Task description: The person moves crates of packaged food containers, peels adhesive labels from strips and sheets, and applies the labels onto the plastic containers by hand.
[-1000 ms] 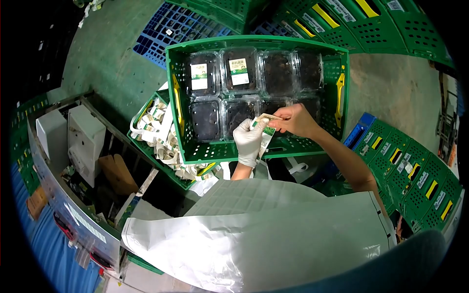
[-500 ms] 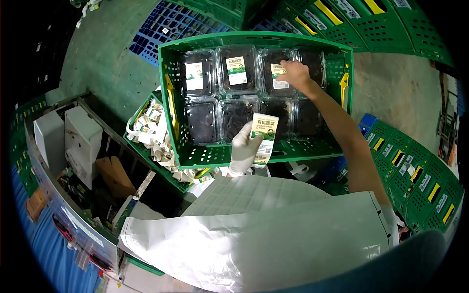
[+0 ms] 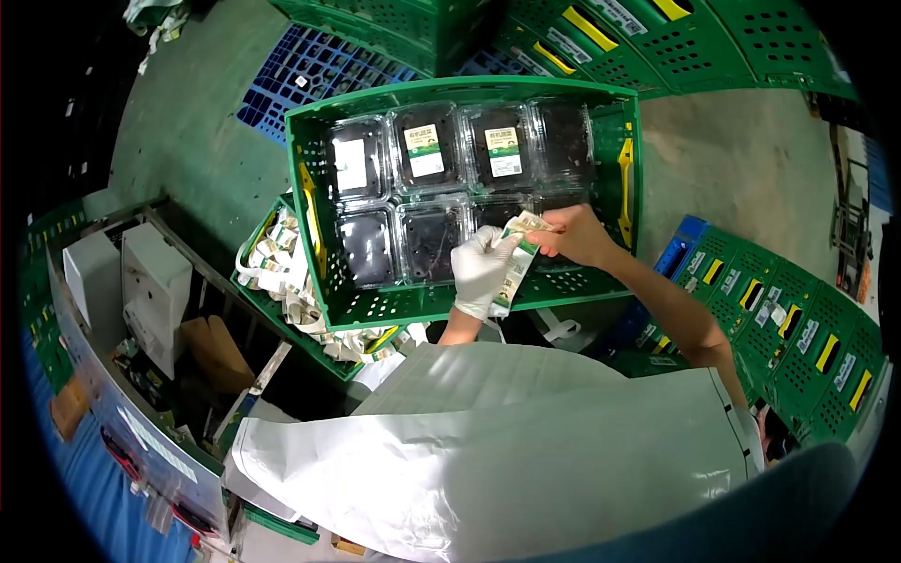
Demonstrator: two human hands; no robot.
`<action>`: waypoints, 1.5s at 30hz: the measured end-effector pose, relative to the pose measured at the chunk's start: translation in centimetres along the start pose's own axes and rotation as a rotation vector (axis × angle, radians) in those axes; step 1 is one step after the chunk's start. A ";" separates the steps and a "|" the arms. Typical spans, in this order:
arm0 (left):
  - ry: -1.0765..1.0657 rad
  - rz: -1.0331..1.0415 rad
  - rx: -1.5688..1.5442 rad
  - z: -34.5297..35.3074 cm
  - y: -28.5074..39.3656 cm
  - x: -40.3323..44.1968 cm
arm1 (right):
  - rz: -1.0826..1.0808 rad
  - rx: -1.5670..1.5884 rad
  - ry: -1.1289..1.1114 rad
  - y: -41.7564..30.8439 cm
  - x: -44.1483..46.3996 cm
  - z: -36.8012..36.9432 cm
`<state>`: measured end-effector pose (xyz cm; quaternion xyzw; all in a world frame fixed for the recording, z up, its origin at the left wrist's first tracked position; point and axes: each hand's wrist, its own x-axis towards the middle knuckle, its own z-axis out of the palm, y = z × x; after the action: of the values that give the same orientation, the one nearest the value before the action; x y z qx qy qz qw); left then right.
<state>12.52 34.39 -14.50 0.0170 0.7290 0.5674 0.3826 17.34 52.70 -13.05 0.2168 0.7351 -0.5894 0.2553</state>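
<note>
My left hand (image 3: pixel 479 272), in a white glove, grips a strip of printed labels (image 3: pixel 511 286) over the near side of a green crate (image 3: pixel 469 86). My bare right hand (image 3: pixel 577 236) pinches the upper end of the same strip, fingers closed. Inside the crate, clear plastic boxes (image 3: pixel 561 141) with dark contents stand in two rows. Three boxes in the far row carry a label (image 3: pixel 503 152) on the lid; the far right one has none. No labels show on the near row, which my hands partly cover.
A smaller crate full of crumpled label backing (image 3: pixel 298 305) sits at the left, beside a metal-framed cart (image 3: pixel 174 403) holding white parts. Green crates with yellow handles (image 3: pixel 788 324) are stacked at the right. A blue pallet (image 3: pixel 300 80) lies behind. White sheeting (image 3: pixel 526 450) spans the front.
My right hand has left the third box's label and come back to the strip in my left hand, which has turned. The crate appears shifted slightly left in view.
</note>
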 end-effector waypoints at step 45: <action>0.264 -0.172 -0.663 -23.8 -12.7 -21.0 | -0.323 -1.139 0.167 -4.0 17.7 28.2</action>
<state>18.84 0.84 -12.35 -0.2425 0.5474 0.7359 0.3163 4.51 24.56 -26.12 -0.0231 0.9767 -0.1146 0.1800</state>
